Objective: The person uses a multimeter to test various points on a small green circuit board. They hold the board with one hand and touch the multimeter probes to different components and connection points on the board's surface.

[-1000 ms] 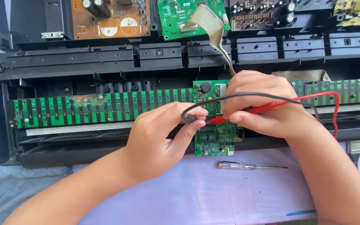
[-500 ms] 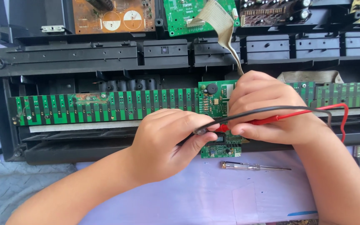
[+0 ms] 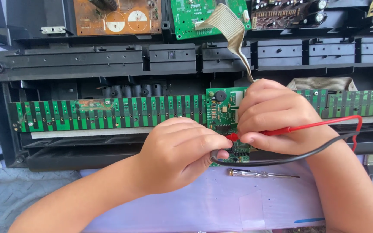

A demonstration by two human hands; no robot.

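My left hand is closed around a black test probe whose black lead curves off to the right. My right hand pinches a red test probe with a red lead. Both probe tips meet over a small green circuit board in the middle of an opened black keyboard chassis. The tips themselves are hidden by my fingers. A long green key-contact board runs left from the small board, and another stretch runs right.
A thin screwdriver lies on the pale purple cloth just in front of the chassis. A grey ribbon cable rises to a green board at the top. An orange-brown board sits at top left.
Both hands stay on the small board with the probes. The black lead has dropped below my right hand. The view has shifted a little, so the boards sit lower in the picture.
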